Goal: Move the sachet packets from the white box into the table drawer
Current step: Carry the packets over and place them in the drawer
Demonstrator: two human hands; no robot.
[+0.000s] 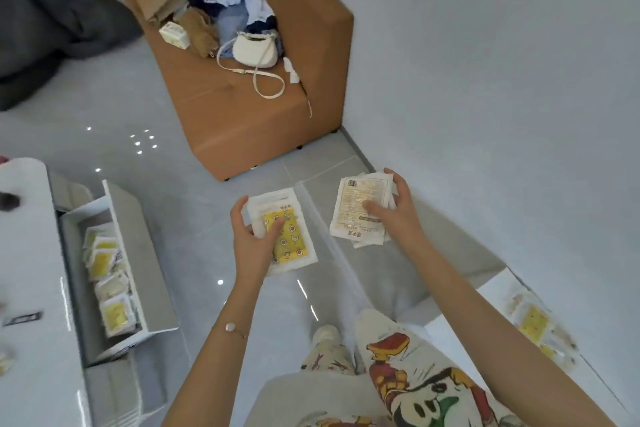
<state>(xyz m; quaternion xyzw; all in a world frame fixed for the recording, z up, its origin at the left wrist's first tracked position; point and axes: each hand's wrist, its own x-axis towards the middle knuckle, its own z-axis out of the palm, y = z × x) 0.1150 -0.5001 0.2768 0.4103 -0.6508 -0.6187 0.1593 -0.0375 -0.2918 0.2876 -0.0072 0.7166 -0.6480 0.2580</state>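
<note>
My left hand (254, 236) grips a stack of sachet packets (294, 250) whose top one shows a yellow patterned front. My right hand (398, 211) holds a second stack of sachets (356, 204), printed backs facing up. Both stacks are in mid-air over the floor, side by side and apart. The table drawer (138, 253) stands pulled out at the left, with several yellow and white sachets (110, 274) lying in a row inside. At the lower right, the white box (491, 291) holds more sachets (533, 322), blurred.
The white table (31, 288) fills the left edge. A brown sofa (263, 114) at the back carries clothes, a plush toy and a white bag (256, 48). Dark grey fabric (52, 21) lies top left. A white wall runs along the right.
</note>
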